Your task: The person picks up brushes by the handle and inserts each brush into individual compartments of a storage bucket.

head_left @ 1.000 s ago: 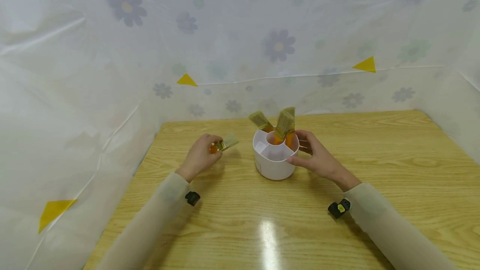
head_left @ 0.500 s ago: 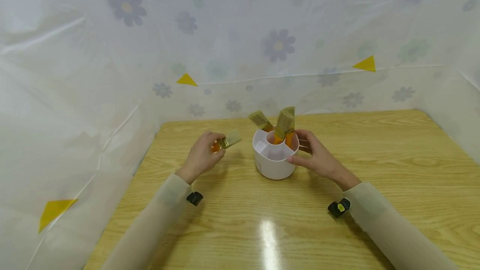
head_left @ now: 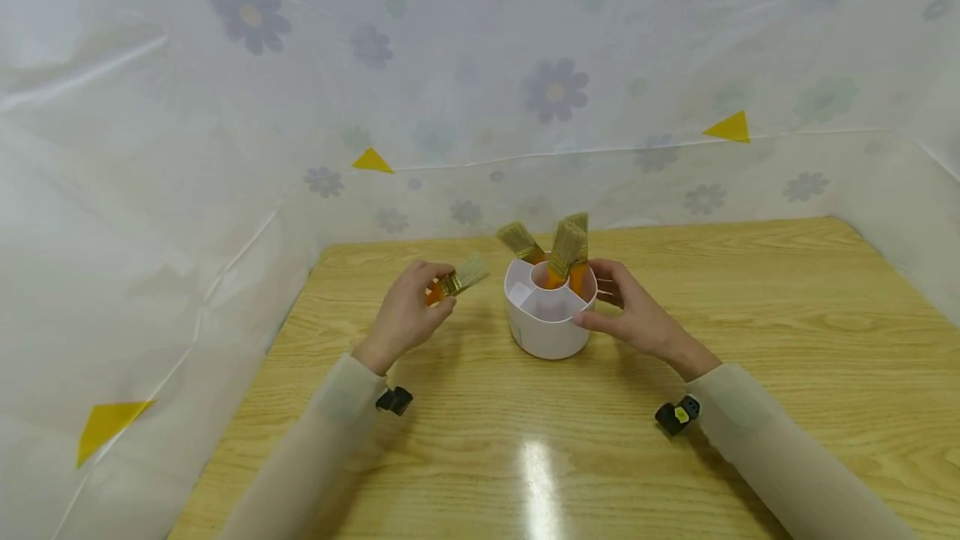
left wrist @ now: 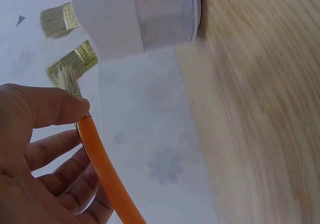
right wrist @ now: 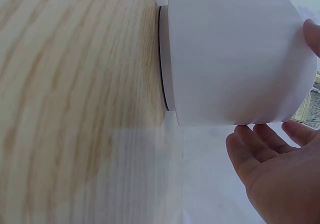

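My left hand [head_left: 405, 307] pinches a paintbrush [head_left: 468, 275] between thumb and fingers, its bristles angled up toward the right. In the left wrist view the brush's orange handle [left wrist: 106, 169] runs down past the palm. To the right, a white round divided organizer [head_left: 550, 335] stands upright on the table. My right hand [head_left: 637, 319] grips its right side, thumb at the front and fingers round the back; the right wrist view shows fingertips against the white wall [right wrist: 235, 58]. Inside lean other paintbrushes, one tilted left [head_left: 519, 240] and two at the right [head_left: 567, 248]. The held brush is apart from the organizer.
The wood-grain table [head_left: 600, 457] extends around both hands. Behind it and at the sides hangs a pale flowered sheet [head_left: 465, 90] with yellow triangles [head_left: 729, 127] on it. A small black device [head_left: 678, 415] sits at each wrist.
My left hand has moved slightly right and up with the paintbrush, bringing it a little closer to the organizer. My right hand and the organizer have stayed in place.
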`<action>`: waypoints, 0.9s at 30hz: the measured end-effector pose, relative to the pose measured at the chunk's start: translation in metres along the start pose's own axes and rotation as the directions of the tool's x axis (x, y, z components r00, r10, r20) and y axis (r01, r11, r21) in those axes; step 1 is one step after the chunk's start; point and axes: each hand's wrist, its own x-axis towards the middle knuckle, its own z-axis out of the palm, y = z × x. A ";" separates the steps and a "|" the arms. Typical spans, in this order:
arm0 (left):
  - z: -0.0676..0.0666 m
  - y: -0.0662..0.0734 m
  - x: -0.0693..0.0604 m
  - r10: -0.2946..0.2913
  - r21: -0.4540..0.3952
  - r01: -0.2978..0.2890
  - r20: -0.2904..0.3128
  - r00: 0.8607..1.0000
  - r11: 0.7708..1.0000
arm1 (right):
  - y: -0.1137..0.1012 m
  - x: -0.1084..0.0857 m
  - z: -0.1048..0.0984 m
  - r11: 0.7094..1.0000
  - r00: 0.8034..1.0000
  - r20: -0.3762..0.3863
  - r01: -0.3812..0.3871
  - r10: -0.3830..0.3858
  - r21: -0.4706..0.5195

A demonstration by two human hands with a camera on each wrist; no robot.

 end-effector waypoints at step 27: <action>0.002 0.023 0.000 0.075 -0.080 -0.082 -0.097 0.993 0.993 | 0.000 0.001 0.000 1.000 1.000 0.006 -0.007 0.007 0.006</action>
